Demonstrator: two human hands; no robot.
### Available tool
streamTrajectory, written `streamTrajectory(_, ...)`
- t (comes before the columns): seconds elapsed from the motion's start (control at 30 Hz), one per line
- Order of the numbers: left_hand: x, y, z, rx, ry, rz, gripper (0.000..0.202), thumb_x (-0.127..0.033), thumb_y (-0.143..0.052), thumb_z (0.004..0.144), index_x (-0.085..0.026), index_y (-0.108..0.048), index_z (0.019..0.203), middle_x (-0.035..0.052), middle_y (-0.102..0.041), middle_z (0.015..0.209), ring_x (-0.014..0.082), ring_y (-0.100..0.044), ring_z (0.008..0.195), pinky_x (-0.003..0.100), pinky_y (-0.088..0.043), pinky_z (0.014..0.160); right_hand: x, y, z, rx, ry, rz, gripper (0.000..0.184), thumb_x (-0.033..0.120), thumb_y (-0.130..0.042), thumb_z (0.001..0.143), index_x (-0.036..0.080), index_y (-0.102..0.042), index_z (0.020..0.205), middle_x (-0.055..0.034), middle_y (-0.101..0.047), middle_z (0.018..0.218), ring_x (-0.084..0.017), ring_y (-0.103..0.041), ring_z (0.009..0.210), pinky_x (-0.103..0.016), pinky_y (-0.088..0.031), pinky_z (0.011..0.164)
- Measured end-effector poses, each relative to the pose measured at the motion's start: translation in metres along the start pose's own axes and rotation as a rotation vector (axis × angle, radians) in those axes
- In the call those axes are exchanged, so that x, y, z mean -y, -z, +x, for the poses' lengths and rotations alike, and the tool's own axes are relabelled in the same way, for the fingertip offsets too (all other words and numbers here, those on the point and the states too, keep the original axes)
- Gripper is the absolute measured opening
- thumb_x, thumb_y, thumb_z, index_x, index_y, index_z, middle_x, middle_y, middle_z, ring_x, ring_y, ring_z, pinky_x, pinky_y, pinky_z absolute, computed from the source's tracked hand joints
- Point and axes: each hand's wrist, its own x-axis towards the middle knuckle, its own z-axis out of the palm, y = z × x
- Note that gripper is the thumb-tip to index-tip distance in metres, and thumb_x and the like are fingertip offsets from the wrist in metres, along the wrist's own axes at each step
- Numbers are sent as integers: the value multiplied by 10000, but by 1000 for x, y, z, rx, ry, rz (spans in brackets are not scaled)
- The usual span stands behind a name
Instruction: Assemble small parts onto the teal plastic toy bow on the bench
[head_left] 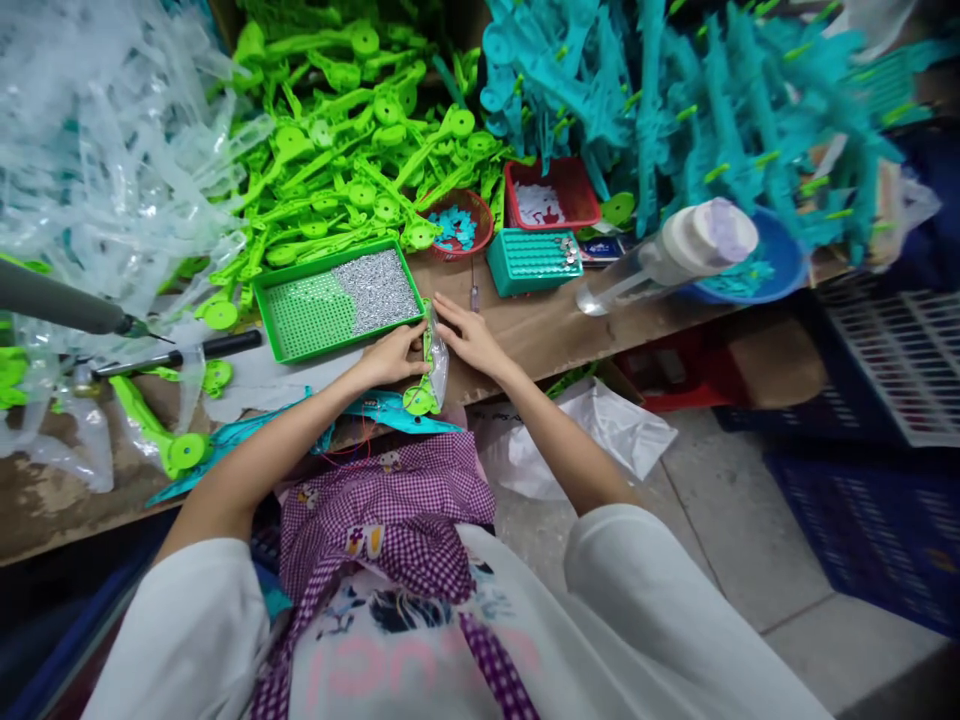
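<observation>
lying near edge of bench: green-and-clear part, long axis running near to far; left hand touching left side, right hand far right; cannot tell if clamped

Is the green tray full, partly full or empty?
Partly full: in the tray, silver pieces cover the right side, while bare perforated floor shows at left.

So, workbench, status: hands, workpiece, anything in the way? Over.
Left hand, right hand: both on green-and-clear part. Part near bench edge. Green tray close by left hand.
</observation>
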Motion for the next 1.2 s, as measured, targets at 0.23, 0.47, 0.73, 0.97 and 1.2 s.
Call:
streamTrajectory(0.23, 5, -3, 3, 6, -48, 4, 864, -356, -686, 794, -116, -287, 1523, 123, -583, 1105, 266, -589, 1014, 364, -467, 878, 16, 2, 5, 3, 60, -275, 470, 297, -286, 997, 196, -497, 1404, -92, -485, 1483, -253, -392, 1423, -557, -192, 1144)
streamTrajectory(0.47, 17, -8, 7, -45, -122, -26, 863, -369, -719, 762, -154, -333, 1503, 110, -621, 1066, 255, -611, 953, 364, -485, 832, 21, -4, 4, -39, 24, -268, 471, 258, -296, 985, 165, -510, 1394, -105, -486, 1480, -246, -426, 1402, -544, -192, 1165)
streamTrajectory(0.73, 12, 10, -18, -109, -225, -200, 676, -253, -657, 819, -180, -419, 1448, 89, -679, 1088, 182, -643, 845, 344, -531, 800, 8, -9, 3, -161, -18, -36, 473, 311, -323, 979, 213, -504, 1404, -76, -475, 1493, -212, -381, 1433, -481, -333, 1119)
streamTrajectory(0.97, 10, -8, -163, -615, -160, -96, 322, -237, -575, 918, -305, -616, 1230, 32, -675, 1046, 188, -666, 920, 355, -558, 833, 11, -4, -12, -234, -2, -145, 454, 294, -333, 983, 207, -525, 1385, -83, -510, 1466, -213, -422, 1406, -475, -330, 1098)
streamTrajectory(1.2, -3, -45, -221, -921, -25, -23, 320, -168, -636, 863, -343, -663, 1130, 16, -662, 969, 203, -674, 849, 391, -590, 779, 12, -2, 14, -102, 93, -327, 434, 240, -344, 966, 208, -585, 1326, -71, -567, 1411, -249, -442, 1391, -537, -235, 1120)
